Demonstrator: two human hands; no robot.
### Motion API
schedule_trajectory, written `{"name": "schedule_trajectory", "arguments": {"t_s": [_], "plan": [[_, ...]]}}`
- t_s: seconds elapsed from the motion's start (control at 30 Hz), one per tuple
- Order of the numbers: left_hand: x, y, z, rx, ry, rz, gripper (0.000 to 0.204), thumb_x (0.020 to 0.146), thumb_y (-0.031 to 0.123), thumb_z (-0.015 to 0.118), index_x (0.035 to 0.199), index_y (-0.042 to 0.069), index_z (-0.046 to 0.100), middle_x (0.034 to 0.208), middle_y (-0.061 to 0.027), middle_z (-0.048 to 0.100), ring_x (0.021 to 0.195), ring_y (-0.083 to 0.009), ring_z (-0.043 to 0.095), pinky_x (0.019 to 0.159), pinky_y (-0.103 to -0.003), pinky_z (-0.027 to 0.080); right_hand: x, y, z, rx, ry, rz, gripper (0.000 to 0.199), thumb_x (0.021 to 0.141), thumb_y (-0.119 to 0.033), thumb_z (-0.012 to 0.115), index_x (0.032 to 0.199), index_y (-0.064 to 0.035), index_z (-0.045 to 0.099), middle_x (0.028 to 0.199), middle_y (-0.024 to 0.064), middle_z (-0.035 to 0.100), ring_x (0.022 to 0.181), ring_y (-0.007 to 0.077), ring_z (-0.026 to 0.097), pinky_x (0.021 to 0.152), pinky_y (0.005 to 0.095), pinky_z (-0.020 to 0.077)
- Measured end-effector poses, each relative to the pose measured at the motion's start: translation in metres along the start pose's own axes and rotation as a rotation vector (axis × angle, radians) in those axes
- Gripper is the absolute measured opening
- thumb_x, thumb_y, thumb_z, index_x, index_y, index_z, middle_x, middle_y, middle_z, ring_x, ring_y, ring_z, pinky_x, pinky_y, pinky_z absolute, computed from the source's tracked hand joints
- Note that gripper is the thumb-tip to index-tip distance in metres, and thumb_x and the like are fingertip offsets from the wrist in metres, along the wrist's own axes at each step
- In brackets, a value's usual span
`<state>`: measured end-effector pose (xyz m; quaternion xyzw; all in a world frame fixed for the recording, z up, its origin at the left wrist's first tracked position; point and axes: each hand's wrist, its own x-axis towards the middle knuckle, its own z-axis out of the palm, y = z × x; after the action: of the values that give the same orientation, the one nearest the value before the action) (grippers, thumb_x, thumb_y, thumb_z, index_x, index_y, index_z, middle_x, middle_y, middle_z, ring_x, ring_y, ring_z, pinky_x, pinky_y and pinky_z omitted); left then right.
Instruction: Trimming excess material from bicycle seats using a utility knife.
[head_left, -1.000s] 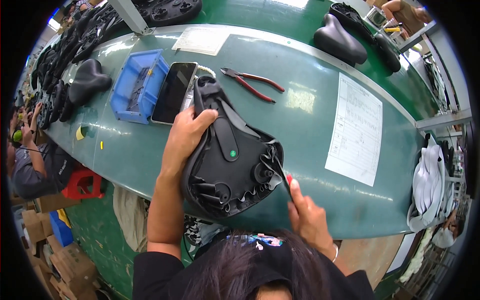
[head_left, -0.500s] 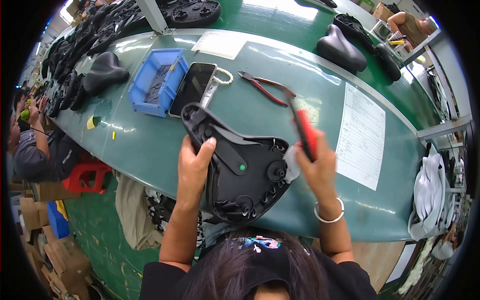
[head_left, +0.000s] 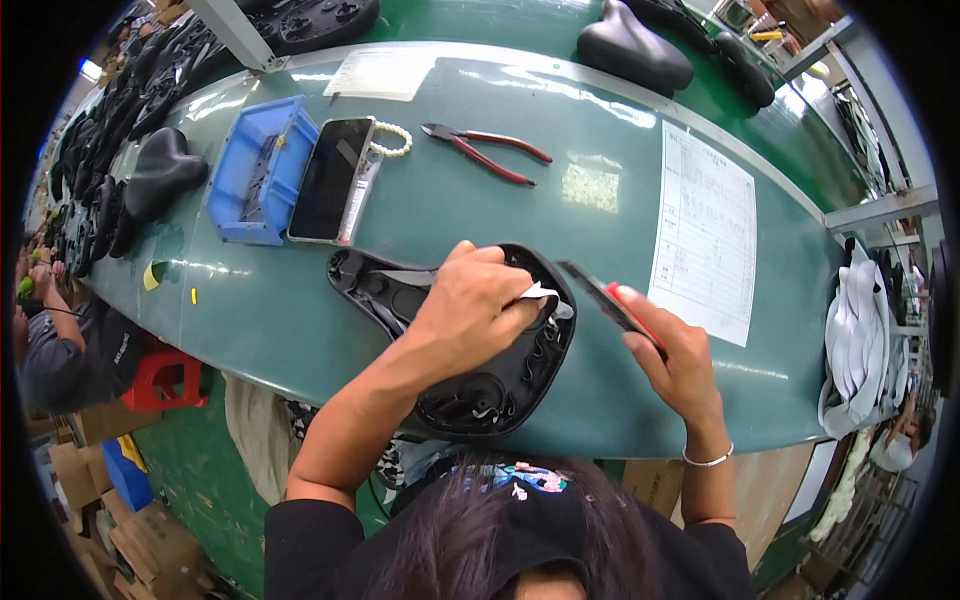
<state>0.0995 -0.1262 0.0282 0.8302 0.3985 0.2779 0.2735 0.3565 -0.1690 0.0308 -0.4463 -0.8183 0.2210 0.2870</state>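
An upturned black bicycle saddle (head_left: pixel 525 375) lies in front of me on the table, its hollow underside showing. My left hand (head_left: pixel 468 310) reaches over it, fingers closed on a white strip of material (head_left: pixel 544 294) at the saddle's far right edge; the hand hides part of the hollow. To the right of the saddle, my right hand (head_left: pixel 682 360) grips a red and black utility knife (head_left: pixel 628 318). Its dark blade points up and left, a short way off the saddle's rim.
Beyond the saddle lie red-handled cutting pliers (head_left: pixel 487 150), a phone (head_left: pixel 332 180) and a blue bin (head_left: pixel 262 170) of dark pieces. A printed sheet (head_left: pixel 705 240) rests at the right. More saddles (head_left: pixel 632 50) sit at the back, and white covers (head_left: pixel 862 345) hang at the right edge.
My left hand has left the saddle's nose side and taken hold of the white strip. The saddle has tilted down onto the table. The knife has moved lower and slightly right.
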Motion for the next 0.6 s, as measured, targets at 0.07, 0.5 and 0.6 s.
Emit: {"name": "schedule_trajectory", "arguments": {"t_s": [0.07,0.5,0.6], "plan": [[0.0,0.0,-0.002,-0.012,-0.027,-0.01,0.03,0.081,0.018,0.065,0.061,0.002,0.047,0.059,-0.0107,0.044,0.064,-0.0254,0.043,0.065,-0.036,0.031,-0.001,-0.008,-0.002,-0.108,-0.098,0.047,0.06,0.079,-0.009,0.068,0.135,-0.0211,0.05,0.068,0.0053,0.054,0.05,0.0209,0.049,0.05,0.0329,0.0449],[-0.004,0.008,-0.021,-0.821,0.467,-0.291,0.015,0.089,0.02,0.059,0.088,0.006,0.062,0.076,-0.0043,0.061,0.072,-0.0163,0.057,0.072,-0.029,0.045,-0.039,-0.064,0.045,-0.17,0.002,0.34,0.063,0.085,-0.007,0.058,0.143,-0.0166,0.036,0.07,0.0108,0.051,0.051,0.0292,0.053,0.047,0.0401,0.0441],[0.022,0.005,-0.024,-0.306,0.523,0.005,0.01,0.079,0.012,0.065,0.084,0.005,0.06,0.073,-0.0067,0.056,0.07,-0.0245,0.053,0.072,-0.033,0.045,0.003,-0.044,0.035,-0.286,-0.05,0.282,0.059,0.087,-0.01,0.055,0.143,-0.0163,0.037,0.074,0.0112,0.053,0.052,0.0305,0.055,0.046,0.0411,0.0434]]}}
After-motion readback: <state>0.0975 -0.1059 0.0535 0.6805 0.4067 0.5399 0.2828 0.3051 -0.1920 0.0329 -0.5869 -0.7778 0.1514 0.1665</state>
